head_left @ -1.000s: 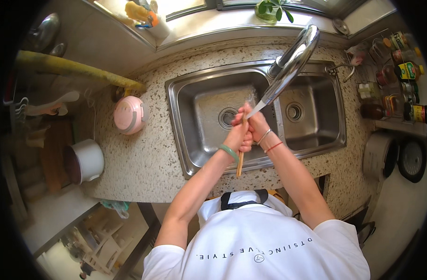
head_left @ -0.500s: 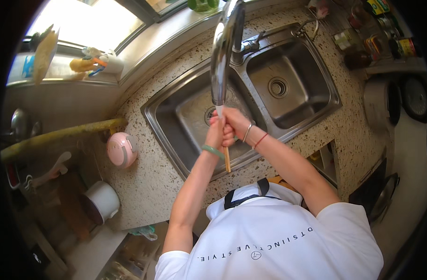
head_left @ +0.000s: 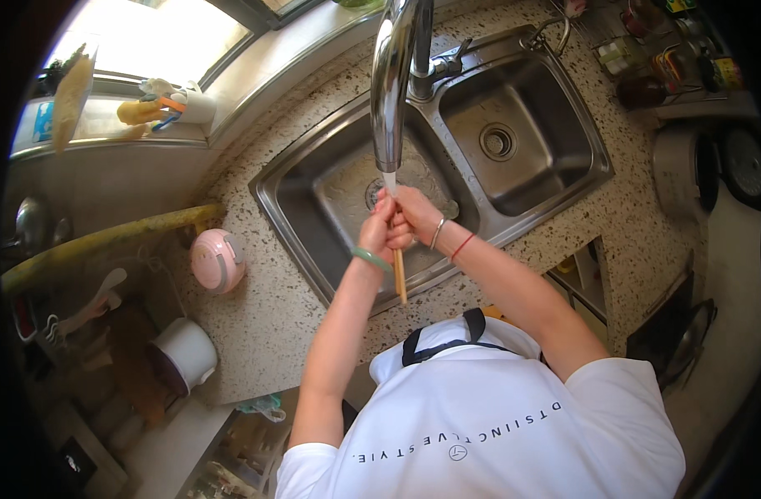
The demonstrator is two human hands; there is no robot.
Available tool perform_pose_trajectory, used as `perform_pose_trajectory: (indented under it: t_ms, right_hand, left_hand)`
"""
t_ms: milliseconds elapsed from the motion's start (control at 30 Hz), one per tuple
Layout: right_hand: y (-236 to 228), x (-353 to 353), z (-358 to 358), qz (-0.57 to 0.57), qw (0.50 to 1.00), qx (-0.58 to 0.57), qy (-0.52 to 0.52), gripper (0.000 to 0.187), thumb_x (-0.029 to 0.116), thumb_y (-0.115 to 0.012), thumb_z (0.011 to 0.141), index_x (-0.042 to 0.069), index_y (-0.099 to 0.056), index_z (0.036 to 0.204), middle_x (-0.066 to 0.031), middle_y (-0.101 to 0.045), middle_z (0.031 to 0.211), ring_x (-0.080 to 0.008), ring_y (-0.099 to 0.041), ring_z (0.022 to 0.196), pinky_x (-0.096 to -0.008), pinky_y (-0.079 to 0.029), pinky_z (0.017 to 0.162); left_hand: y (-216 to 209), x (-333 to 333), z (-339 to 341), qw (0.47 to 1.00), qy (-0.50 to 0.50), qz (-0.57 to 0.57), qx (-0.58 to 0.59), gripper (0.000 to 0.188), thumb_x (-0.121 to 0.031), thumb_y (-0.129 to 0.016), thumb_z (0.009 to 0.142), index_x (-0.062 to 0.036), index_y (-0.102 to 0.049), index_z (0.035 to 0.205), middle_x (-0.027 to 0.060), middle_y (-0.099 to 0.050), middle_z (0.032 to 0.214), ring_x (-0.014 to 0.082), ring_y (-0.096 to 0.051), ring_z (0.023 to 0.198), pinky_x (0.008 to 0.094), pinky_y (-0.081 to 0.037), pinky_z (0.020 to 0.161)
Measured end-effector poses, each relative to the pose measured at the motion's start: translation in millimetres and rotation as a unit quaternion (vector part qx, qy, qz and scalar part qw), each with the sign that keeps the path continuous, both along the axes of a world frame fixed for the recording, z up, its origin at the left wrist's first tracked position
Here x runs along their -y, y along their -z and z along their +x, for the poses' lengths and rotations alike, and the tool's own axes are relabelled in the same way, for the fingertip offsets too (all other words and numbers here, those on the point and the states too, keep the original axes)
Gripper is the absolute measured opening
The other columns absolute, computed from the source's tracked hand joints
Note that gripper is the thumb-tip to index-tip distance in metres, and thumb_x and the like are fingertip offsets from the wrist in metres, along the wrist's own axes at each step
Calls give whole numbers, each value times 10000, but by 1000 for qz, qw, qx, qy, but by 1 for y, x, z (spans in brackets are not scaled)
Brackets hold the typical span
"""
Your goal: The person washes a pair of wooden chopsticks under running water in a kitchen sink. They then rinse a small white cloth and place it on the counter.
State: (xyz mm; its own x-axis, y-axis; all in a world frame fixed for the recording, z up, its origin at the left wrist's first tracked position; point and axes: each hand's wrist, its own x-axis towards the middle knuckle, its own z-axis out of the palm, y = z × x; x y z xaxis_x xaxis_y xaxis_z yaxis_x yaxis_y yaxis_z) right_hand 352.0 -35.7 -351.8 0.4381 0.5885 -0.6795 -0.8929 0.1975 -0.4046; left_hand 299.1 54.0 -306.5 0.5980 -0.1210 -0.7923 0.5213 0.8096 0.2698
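Over the left basin of the steel sink (head_left: 301, 233), both hands close round a bundle of wooden chopsticks (head_left: 400, 279). My left hand (head_left: 380, 229), with a green bangle at its wrist, wraps the sticks from the left. My right hand (head_left: 415, 213) presses against it from the right, fingers curled; a silver bangle and a red string circle that wrist. The lower ends of the chopsticks point toward me below the hands; their upper parts are hidden by the fingers. From the chrome faucet (head_left: 389, 108) a stream of water (head_left: 389, 181) falls onto the hands.
To the right lies the second basin (head_left: 513, 137) with its drain. A pink round container (head_left: 218, 261) stands on the speckled counter (head_left: 255, 349) at left, near a white pot (head_left: 183, 353). Jars (head_left: 642, 83) crowd a rack at the far right.
My joined hands have shifted slightly within the basin, still gripping the chopsticks under the water. The sticks' lower ends have swung a little to the left, and the whole view has tilted slightly.
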Motion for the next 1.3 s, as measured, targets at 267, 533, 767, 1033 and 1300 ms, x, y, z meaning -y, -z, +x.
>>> perform_pose_trajectory:
  t_ms: [267,533,767,1033,1300]
  right_hand:
    - [8,-8,15,-31,999,-3,22,339,369,-512,928,33,-510,882,-68,-519,586,-162,-542,499,-278,-466,447]
    - [-11,-1,11,-28,996,17,-77,386,402,-486,936,24,-550,977,-107,-628,697,-161,-581,571,-282,-499,514]
    - [5,-11,26,-34,995,45,-80,322,349,-451,955,36,-530,963,-58,-586,624,-197,-631,636,-304,-507,565]
    - [0,7,16,22,978,113,-172,402,379,-460,956,5,-548,1073,-158,-653,1055,-211,-651,847,-317,-547,682]
    - [6,8,37,-169,972,147,-77,375,290,-383,943,-24,-587,969,-134,-633,853,-219,-636,622,-391,-561,482]
  left_hand:
    - [-22,23,-1,999,9,51,-9,193,-230,-340,1019,-218,-394,834,-52,-323,610,32,-234,442,175,-190,361]
    - [-1,13,-4,997,-43,59,-32,208,-274,-408,1007,-88,-456,925,-31,-392,628,34,-276,461,161,-237,392]
    - [-10,14,-9,996,38,77,13,208,-299,-354,1014,-146,-422,891,-26,-436,613,41,-290,424,177,-225,355]
    - [-2,3,-9,993,12,102,56,259,-307,-360,1013,-86,-484,961,29,-533,708,59,-383,465,193,-347,404]
    - [-3,-10,-5,922,271,277,10,344,-305,-343,1003,-12,-522,1036,163,-665,907,235,-680,750,339,-569,646]
